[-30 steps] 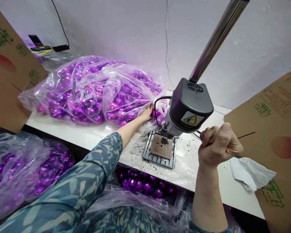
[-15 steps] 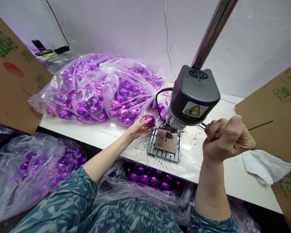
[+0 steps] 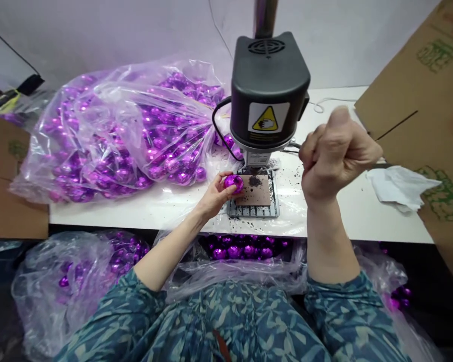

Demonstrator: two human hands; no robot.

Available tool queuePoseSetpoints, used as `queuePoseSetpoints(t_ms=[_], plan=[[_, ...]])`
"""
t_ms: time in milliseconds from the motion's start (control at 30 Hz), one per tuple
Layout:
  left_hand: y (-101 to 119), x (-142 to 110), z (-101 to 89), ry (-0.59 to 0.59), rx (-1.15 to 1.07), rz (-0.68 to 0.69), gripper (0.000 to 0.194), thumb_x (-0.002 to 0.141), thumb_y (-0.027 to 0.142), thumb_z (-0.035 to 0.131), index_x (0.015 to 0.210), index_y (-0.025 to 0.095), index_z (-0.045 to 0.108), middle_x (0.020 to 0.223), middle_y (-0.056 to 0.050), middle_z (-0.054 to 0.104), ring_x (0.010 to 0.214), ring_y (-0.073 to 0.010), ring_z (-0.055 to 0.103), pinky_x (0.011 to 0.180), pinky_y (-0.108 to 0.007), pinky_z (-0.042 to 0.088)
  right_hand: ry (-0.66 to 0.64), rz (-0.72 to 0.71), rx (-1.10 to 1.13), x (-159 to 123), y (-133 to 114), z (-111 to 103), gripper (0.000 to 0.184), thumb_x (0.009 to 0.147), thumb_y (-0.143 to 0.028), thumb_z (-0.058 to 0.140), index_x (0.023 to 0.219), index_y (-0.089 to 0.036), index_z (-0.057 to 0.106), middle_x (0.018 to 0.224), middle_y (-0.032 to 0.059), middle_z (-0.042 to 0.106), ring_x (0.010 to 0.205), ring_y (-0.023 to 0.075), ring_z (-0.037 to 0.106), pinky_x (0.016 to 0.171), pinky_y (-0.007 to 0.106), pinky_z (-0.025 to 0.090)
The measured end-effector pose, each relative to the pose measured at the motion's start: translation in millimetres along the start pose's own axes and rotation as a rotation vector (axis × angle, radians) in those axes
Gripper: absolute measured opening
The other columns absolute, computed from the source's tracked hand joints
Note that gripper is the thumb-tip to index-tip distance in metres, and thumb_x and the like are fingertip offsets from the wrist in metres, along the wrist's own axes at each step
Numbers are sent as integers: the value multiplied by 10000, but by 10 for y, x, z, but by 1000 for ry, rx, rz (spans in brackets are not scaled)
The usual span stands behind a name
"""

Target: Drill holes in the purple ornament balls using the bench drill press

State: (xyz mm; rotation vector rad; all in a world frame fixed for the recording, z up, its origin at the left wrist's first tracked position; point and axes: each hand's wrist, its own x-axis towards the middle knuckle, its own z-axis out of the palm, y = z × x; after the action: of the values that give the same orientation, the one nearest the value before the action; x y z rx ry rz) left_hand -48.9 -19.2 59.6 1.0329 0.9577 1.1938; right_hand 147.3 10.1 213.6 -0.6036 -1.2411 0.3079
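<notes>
My left hand point(image 3: 211, 198) holds a shiny faceted purple ornament ball point(image 3: 233, 183) in its fingertips, just above the near edge of the bench drill's slotted metal base point(image 3: 252, 213). A brown pad point(image 3: 253, 191) with dark drilling debris lies on that base. Black-headed bench drill point(image 3: 270, 90) stands directly behind it, its bit hidden by the housing. My right hand point(image 3: 335, 156) is a raised fist, closed around the thin metal feed lever point(image 3: 294, 148) at the drill's right side.
A large clear plastic bag of purple balls point(image 3: 113, 136) lies on the white table point(image 3: 166, 206) left of the drill. More bagged balls point(image 3: 234, 251) sit below the table edge. Cardboard sheets point(image 3: 411, 100) and crumpled white tissue point(image 3: 400, 187) are at right.
My left hand has left the bag's neck, taken a purple ball, and brought it toward the drill base. My right fist stays on the lever, and the view has swung right.
</notes>
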Motion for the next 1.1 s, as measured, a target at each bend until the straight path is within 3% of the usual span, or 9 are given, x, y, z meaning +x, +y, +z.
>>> queuePoseSetpoints(t_ms=[133, 300, 500, 633, 767, 933, 1100], plan=[[-129, 43, -31, 102, 140, 33, 650, 670, 500, 929, 1128, 233, 552, 1019, -38, 738, 942, -192, 719, 899, -383, 601, -7, 12, 35, -3, -21, 2, 612, 899, -596, 560, 487, -229, 297, 386, -49, 278, 357, 73, 305, 408, 322, 263], [-312, 154, -57, 164, 168, 110, 632, 681, 576, 900, 1098, 210, 598, 1066, -61, 742, 981, -191, 715, 930, -358, 568, -32, 64, -134, 0, -43, -12, 679, 853, -778, 418, 495, -226, 251, 417, -38, 283, 398, 55, 272, 442, 303, 302], [-386, 244, 3, 114, 218, 127, 580, 779, 565, 834, 1180, 217, 599, 1074, -61, 742, 993, -186, 709, 929, -350, 556, -28, 36, -112, -17, -47, -14, 632, 872, -730, 422, 512, -230, 283, 443, -38, 294, 437, 53, 290, 477, 294, 335], [-384, 252, 54, 118, 297, 167, 574, 747, 514, 866, 1164, 204, 622, 1097, -66, 730, 950, -180, 693, 878, -327, 551, -34, 13, -71, -35, -32, -27, 627, 914, -668, 442, 503, -226, 271, 440, -45, 288, 424, 36, 277, 475, 289, 306], [-377, 246, 87, 145, 495, 203, 567, 713, 454, 892, 1164, 205, 654, 1074, -61, 712, 857, -171, 653, 775, -305, 532, -40, 56, -114, -51, -20, -39, 636, 903, -711, 414, 512, -234, 260, 449, -43, 293, 440, 39, 293, 495, 279, 343], [-405, 247, 142, 137, 641, 317, 578, 684, 398, 918, 1164, 206, 657, 1151, -80, 703, 1048, -240, 666, 945, -397, 543, 5, -8, -28, -36, 31, -8, 651, 916, -664, 486, 498, -224, 250, 423, -39, 291, 413, 40, 302, 437, 276, 306], [-513, 250, 219, 42, 555, 389, 599, 751, 431, 880, 1220, 196, 591, 1202, -110, 695, 1126, -263, 688, 1002, -424, 557, 23, -71, 102, -17, 54, 11, 613, 928, -529, 564, 487, -219, 272, 400, -52, 283, 371, 36, 268, 410, 294, 265]])
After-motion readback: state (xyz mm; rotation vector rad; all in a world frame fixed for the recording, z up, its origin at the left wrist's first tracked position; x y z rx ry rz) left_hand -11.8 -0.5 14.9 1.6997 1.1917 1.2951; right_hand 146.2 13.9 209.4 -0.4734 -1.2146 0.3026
